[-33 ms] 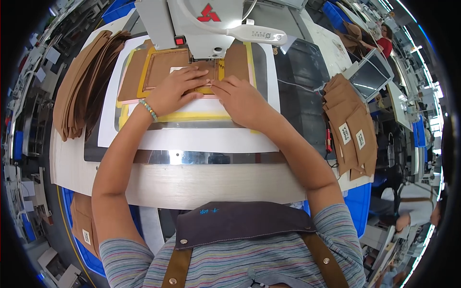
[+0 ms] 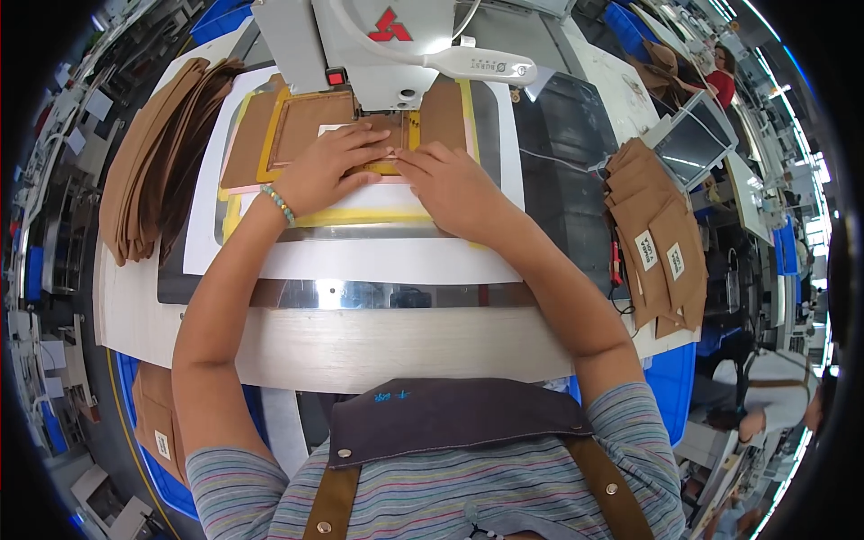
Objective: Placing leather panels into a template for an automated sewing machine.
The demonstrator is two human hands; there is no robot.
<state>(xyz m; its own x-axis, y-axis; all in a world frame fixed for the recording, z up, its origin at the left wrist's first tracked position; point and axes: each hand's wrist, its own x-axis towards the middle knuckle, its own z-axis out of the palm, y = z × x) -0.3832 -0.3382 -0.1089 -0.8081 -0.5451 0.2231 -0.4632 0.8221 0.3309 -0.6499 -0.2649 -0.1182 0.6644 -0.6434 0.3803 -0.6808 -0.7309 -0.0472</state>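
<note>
My left hand (image 2: 326,173) lies flat with its fingers stretched over a white label (image 2: 331,130) on brown fabric (image 2: 301,126). The label is partly hidden by those fingers. A bead bracelet (image 2: 278,203) circles that wrist. Beside it my right hand (image 2: 450,189) rests with extended fingers, its fingertips on the near right edge of a yellow-edged frame (image 2: 268,148) around the fabric. The fingertips of both hands nearly meet. Right above them is the white head of a sewing machine (image 2: 391,67), its needle area hidden.
Folded brown fabric pieces (image 2: 148,162) are stacked at the left. Brown labelled pieces (image 2: 657,243) lie at the right, near a red-handled tool (image 2: 616,263). A screen (image 2: 693,139) stands behind them. Blue bins (image 2: 670,387) sit below the table edge (image 2: 405,346). Another person (image 2: 778,387) is at far right.
Both my hands keep their place on the fabric and frame. At the far right, the other person has shifted slightly.
</note>
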